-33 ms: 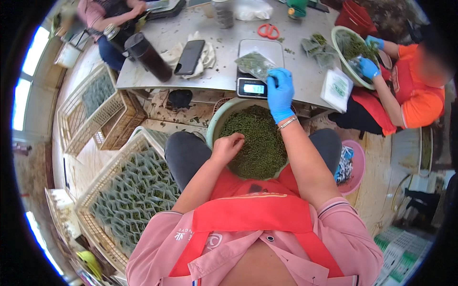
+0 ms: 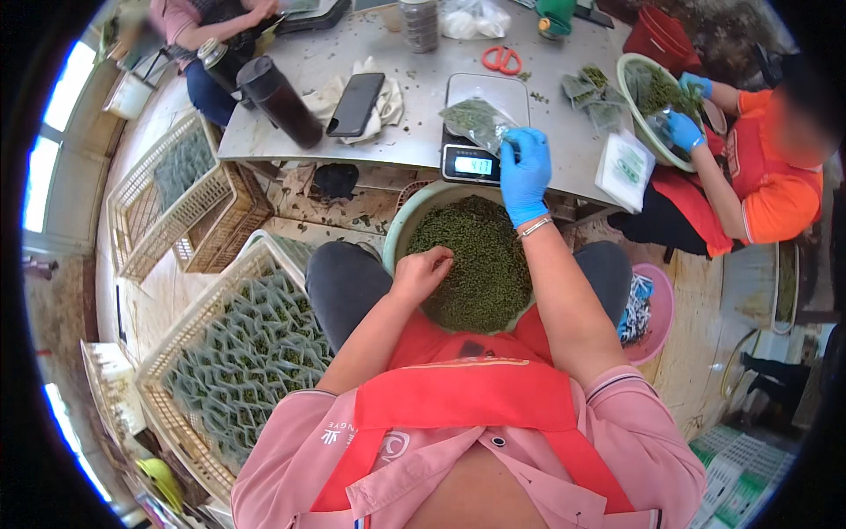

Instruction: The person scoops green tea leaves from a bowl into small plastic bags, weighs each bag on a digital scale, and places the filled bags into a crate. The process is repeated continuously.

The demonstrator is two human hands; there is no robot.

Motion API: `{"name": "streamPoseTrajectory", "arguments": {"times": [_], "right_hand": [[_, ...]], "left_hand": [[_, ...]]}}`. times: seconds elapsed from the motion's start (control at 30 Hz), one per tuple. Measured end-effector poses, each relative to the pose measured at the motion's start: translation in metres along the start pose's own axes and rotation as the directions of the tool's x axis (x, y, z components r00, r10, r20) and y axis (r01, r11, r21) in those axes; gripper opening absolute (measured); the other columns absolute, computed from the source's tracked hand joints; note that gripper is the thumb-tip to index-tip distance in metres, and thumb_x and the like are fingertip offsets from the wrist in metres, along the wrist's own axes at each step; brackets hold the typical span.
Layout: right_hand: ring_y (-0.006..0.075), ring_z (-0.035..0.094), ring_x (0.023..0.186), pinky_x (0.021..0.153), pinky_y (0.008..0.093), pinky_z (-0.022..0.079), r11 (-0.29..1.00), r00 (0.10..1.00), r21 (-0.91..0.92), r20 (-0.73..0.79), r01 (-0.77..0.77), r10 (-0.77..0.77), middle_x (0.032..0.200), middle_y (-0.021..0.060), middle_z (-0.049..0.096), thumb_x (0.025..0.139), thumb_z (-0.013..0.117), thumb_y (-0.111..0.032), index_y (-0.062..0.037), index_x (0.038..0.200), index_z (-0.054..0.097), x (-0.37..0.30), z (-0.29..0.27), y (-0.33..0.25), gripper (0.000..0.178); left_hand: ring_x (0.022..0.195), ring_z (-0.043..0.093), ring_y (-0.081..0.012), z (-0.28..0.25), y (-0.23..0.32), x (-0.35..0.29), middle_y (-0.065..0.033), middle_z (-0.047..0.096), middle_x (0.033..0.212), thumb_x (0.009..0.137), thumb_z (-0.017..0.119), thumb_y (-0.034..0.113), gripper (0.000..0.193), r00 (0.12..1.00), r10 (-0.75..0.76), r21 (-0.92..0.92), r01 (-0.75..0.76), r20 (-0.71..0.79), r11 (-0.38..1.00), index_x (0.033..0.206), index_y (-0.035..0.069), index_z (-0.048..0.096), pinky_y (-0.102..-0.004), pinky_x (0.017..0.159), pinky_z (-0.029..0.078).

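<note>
My right hand (image 2: 527,176), in a blue glove, pinches the near right edge of a clear plastic bag (image 2: 476,122) with small green pieces in it. The bag lies on the plate of a digital kitchen scale (image 2: 471,165), whose display is lit. Between my knees stands a pale green tub (image 2: 398,231), heaped with small round green buds or berries (image 2: 480,273). Bare and closed, my left hand (image 2: 421,275) rests over the tub's left side, fingertips together at the green heap. Whatever those fingertips may hold is hidden.
At my left, a cream crate (image 2: 163,370) holds many filled bags; more crates (image 2: 132,212) stand beyond. On the metal table are a phone (image 2: 356,104), a dark flask (image 2: 280,104), red scissors (image 2: 501,60) and white bags (image 2: 625,170). A blue-gloved co-worker (image 2: 780,189) sits right, near a pink basin (image 2: 656,309).
</note>
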State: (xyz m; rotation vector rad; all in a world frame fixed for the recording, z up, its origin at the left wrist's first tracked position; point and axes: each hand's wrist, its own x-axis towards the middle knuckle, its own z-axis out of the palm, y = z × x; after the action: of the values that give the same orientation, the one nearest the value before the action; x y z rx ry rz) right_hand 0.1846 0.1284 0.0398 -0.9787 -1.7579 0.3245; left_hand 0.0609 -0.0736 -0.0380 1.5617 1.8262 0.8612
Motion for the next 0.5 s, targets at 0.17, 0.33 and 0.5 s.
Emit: {"name": "streamPoseTrajectory", "arguments": {"times": [0.17, 0.33, 0.5], "right_hand": [[0.0333, 0.048, 0.111, 0.09, 0.0423, 0.04, 0.956, 0.998, -0.288, -0.035, -0.062, 0.054, 0.115, 0.0156, 0.053, 0.066, 0.076, -0.018, -0.0108, 0.121, 0.051, 0.018, 0.001, -0.002, 0.062], [0.0359, 0.047, 0.113, 0.095, 0.0443, 0.038, 0.944, 0.98, -0.325, 0.16, -0.058, 0.115, 0.12, 0.02, 0.051, 0.061, 0.081, -0.025, -0.0101, 0.123, 0.052, 0.052, 0.034, 0.024, 0.07], [0.027, 0.051, 0.11, 0.093, 0.0371, 0.042, 0.959, 0.949, 0.035, 0.159, -0.281, 0.272, 0.118, 0.0149, 0.055, 0.074, 0.073, -0.018, -0.006, 0.124, 0.052, 0.033, 0.022, 0.045, 0.056]], "left_hand": [[0.068, 0.066, -0.0232, 0.005, -0.001, -0.002, -0.0118, 0.066, 0.075, 0.083, 0.062, 0.019, 0.019, 0.998, -0.035, -0.005, 0.035, -0.048, 0.999, 0.098, 0.007, 0.064, -0.0334, 0.062, 0.051], [0.066, 0.064, -0.0261, -0.006, 0.008, 0.001, -0.0127, 0.064, 0.074, 0.083, 0.061, 0.018, 0.018, 0.996, 0.068, 0.046, -0.066, -0.05, 0.997, 0.097, 0.008, 0.064, -0.0352, 0.061, 0.05], [0.067, 0.064, -0.0267, -0.008, 0.008, 0.0, -0.0124, 0.065, 0.079, 0.083, 0.06, 0.017, 0.018, 0.999, 0.038, 0.049, -0.038, -0.015, 0.998, 0.099, 0.009, 0.063, -0.0355, 0.061, 0.05]]}}
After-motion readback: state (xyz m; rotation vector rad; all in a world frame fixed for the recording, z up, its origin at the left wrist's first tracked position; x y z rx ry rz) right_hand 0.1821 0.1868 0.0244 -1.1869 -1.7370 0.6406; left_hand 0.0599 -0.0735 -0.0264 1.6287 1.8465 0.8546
